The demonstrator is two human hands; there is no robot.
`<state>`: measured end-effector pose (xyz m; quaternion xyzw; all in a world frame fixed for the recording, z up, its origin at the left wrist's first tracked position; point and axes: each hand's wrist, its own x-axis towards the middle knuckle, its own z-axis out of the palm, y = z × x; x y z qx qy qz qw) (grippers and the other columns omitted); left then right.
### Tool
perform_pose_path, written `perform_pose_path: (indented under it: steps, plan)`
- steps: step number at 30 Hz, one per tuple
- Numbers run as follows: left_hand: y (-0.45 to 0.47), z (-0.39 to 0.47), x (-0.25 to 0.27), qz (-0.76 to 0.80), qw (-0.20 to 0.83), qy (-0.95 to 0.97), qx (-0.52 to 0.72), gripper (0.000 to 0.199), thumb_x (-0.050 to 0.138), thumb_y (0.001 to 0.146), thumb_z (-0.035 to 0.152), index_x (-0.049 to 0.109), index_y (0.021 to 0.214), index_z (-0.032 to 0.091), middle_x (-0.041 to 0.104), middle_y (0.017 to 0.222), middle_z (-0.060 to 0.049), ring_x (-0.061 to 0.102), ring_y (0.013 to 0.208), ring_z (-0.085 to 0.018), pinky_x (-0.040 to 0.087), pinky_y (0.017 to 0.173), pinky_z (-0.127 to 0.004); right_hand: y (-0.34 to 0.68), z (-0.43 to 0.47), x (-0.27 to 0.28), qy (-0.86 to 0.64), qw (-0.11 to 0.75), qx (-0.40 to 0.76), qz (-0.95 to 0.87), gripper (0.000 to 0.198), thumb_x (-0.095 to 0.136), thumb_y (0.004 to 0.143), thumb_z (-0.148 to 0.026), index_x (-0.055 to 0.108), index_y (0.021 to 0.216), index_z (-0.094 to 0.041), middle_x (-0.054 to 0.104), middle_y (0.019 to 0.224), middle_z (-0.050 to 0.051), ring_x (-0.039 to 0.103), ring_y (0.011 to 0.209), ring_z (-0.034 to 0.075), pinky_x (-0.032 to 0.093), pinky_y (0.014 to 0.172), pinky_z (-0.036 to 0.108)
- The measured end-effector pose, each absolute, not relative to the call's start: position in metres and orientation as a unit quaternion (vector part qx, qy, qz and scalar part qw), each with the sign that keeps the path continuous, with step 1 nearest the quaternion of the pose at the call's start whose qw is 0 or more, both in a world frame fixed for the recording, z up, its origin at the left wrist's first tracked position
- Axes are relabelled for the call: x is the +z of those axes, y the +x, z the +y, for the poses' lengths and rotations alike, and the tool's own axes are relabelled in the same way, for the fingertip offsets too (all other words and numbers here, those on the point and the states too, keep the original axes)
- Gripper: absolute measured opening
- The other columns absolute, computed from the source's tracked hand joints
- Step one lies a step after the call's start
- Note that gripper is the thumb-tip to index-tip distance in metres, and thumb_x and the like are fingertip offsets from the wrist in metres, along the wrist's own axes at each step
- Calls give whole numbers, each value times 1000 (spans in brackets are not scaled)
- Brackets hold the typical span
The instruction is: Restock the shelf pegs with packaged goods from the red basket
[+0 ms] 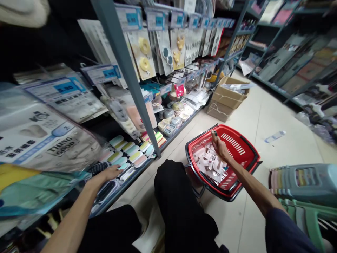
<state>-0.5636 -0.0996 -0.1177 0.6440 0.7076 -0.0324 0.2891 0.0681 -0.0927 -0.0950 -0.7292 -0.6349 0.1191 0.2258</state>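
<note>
My left hand reaches over the bottom shelf with its fingers stretched out, lying on or just above oval pastel-coloured items set in rows. Below it is a dark bristled brush with a pale rim. Over the red shopping basket is my right hand, its fingers closed around something small at their tips that I cannot make out. White carded packs lie loosely piled in the basket, which stands on the floor beside my knee.
A grey shelf post rises between the hanging packs. Farther along the aisle is an open cardboard box. Stacked blue-grey plastic stools and green stools stand at the right. A flat clear package lies on the floor.
</note>
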Motion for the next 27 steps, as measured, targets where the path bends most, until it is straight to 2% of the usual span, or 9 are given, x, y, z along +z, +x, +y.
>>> perform_pose_path:
  steps: [4,6,8,11,13,18,20,24,27]
  plan:
    - [-535,-92,-91,685,316,655,35,44,58,77,55,72,92,16,78,107,-17,70,110,-35,51,100,-41,13,-95,-6,-634,436,173,-615,42,30,105,-57,50,116,-22,48,71,-4,44,53,13,41,52,27]
    - [-518,-93,-68,660,325,669,102,51,55,83,57,73,106,15,73,126,-16,66,122,-32,46,108,-37,-43,-97,47,-506,560,311,-578,48,31,103,-66,50,120,-26,40,65,-7,35,44,11,34,42,24]
    - [-499,-101,-38,610,369,669,210,59,54,88,64,73,115,16,71,133,-15,64,124,-31,44,111,-38,-110,-101,93,-373,611,441,-542,48,38,100,-70,54,117,-28,38,63,-8,29,39,8,28,36,22]
    - [-474,-125,9,471,534,573,405,71,54,88,74,72,120,14,75,123,-18,70,113,-31,52,102,-42,-217,-109,132,-261,595,554,-521,44,53,95,-68,56,114,-28,45,66,-7,34,39,7,31,34,21]
    - [-465,-142,30,396,596,530,455,75,49,89,79,74,113,13,77,112,-17,73,100,-28,55,92,-40,-280,-111,132,-227,576,605,-501,44,61,92,-65,57,117,-29,51,72,-6,40,42,7,36,36,21]
    - [-473,-173,38,426,557,531,476,56,68,84,69,74,85,14,75,80,-7,69,72,-20,53,67,-29,-368,-107,82,-226,582,649,-434,42,63,92,-62,62,117,-28,64,84,-2,58,59,11,53,52,24]
    - [-479,-179,34,439,564,516,472,53,70,85,65,73,84,13,75,80,-8,70,71,-20,53,67,-29,-371,-102,65,-227,563,682,-408,45,60,92,-65,64,113,-25,66,83,0,63,65,15,58,60,28]
    - [-482,-185,32,439,615,450,476,52,62,92,62,69,103,12,76,87,-11,72,71,-22,56,69,-32,-359,-89,53,-236,505,726,-402,43,71,87,-59,63,110,-23,70,90,1,68,73,16,61,66,30]
    - [-480,-189,35,483,534,466,514,41,68,91,53,67,106,15,73,100,-10,71,90,-21,55,83,-32,-354,-85,55,-223,520,705,-427,37,77,86,-49,56,106,-26,72,98,0,71,80,17,62,71,31]
